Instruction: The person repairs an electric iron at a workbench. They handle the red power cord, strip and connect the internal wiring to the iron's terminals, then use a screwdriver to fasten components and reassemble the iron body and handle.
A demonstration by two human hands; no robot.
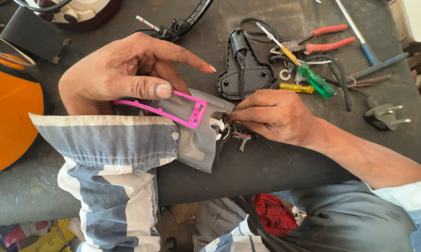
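Two hands work over a dark desk [276, 163]: left hand [122, 74] grips a grey-and-pink casing [192, 121], right hand [276, 116] pinches its wires [234, 133], which could snap if tugged.

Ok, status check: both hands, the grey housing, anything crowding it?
Left hand clamps grey housing by its pink frame. Right hand pinching at wires at its open end. Black cover, screwdrivers close behind.
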